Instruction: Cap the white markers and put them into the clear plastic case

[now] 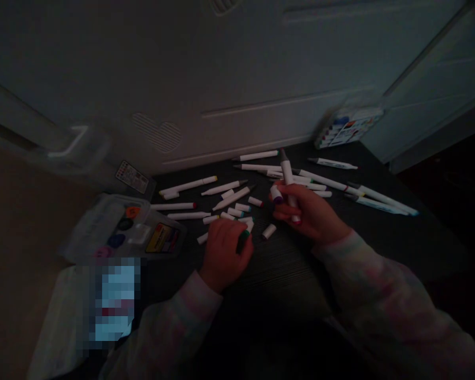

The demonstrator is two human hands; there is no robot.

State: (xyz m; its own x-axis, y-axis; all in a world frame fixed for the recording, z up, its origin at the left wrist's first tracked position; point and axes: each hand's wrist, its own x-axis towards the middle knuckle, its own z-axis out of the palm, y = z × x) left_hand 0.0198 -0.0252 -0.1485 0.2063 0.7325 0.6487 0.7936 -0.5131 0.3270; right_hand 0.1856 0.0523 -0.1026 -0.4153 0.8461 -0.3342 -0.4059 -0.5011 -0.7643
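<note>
My right hand (pixel 306 214) grips a white marker (pixel 288 177) that points up and away, its dark tip uncapped, and also pinches a small purple-ended cap (pixel 276 194) between the fingers. My left hand (pixel 225 250) rests on the dark surface with its fingers curled over a green-ended cap (pixel 243 240). Around and just beyond the left hand lie several loose white caps (pixel 237 212). One more cap (pixel 268 231) lies between the two hands.
Several white markers (pixel 332 182) lie scattered on the dark mat (pixel 285 264) beyond and right of the hands. A clear plastic marker case (pixel 122 227) sits at the left, a printed box (pixel 346 128) at the back right, and white panelled doors (pixel 241 79) behind.
</note>
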